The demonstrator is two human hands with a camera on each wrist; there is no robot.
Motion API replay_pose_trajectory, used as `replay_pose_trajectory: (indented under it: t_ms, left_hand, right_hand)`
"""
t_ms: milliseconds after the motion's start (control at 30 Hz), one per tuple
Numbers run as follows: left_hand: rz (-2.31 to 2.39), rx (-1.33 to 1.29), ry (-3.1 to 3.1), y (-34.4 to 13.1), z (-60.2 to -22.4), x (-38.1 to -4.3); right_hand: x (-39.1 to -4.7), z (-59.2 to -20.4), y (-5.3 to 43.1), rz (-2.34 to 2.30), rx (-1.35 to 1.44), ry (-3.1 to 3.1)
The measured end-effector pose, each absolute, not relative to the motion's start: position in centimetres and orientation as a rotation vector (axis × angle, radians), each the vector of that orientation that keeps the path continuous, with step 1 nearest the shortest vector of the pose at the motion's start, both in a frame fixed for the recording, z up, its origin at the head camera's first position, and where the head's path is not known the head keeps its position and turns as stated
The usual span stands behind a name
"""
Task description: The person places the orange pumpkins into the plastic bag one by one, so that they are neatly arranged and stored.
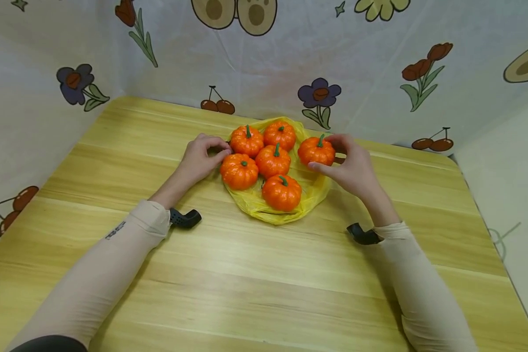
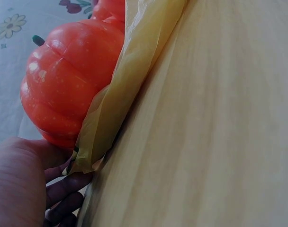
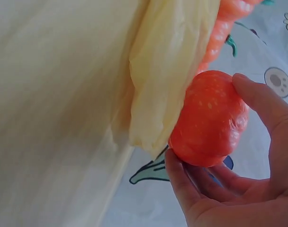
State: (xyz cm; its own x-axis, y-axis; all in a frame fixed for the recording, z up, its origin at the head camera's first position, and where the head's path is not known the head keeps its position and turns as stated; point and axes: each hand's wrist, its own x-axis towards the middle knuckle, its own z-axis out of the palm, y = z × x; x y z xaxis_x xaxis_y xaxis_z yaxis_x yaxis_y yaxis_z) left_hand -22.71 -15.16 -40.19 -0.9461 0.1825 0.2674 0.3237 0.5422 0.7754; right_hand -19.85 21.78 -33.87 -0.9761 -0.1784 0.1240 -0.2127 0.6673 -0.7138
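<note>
My right hand grips a small orange toy pumpkin with a green stem, thumb on one side and fingers on the other. In the right wrist view this pumpkin is beside the edge of a yellow plastic bag. The crinkled yellow bag is spread round under several more pumpkins. At its left edge, my left hand pinches the bag's rim between thumb and fingers, close to a pumpkin. The left wrist view shows the bag's edge between these fingertips.
A light wooden table lies under both arms. Behind it hangs a pale curtain printed with flowers and cherries. Black curved pieces stick out at both wrists, by the beige sleeves.
</note>
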Motion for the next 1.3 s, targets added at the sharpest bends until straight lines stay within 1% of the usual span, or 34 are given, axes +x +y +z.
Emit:
replay_pose_trajectory:
  t_ms: [433,700,1000,1300]
  left_hand:
    - [-1.373,-0.417,-2.639,-15.2,-40.2,-22.5]
    - [-1.381,-0.434,-2.620,-15.2,-40.3,-22.7]
    - [-1.363,-0.435,-2.637,-15.1,-40.2,-22.8]
    - [-1.372,-0.419,-2.637,-15.2,-40.3,-22.7]
  right_hand:
    - [-19.8,-35.8,20.6,1.067,0.372,-2.917]
    - [-20.0,-35.4,21.3,1.060,0.517,-2.976]
    - [-20.0,-35.8,20.8,1.039,0.439,-2.945]
    - [-20.1,-35.9,20.9,1.057,0.461,-2.922]
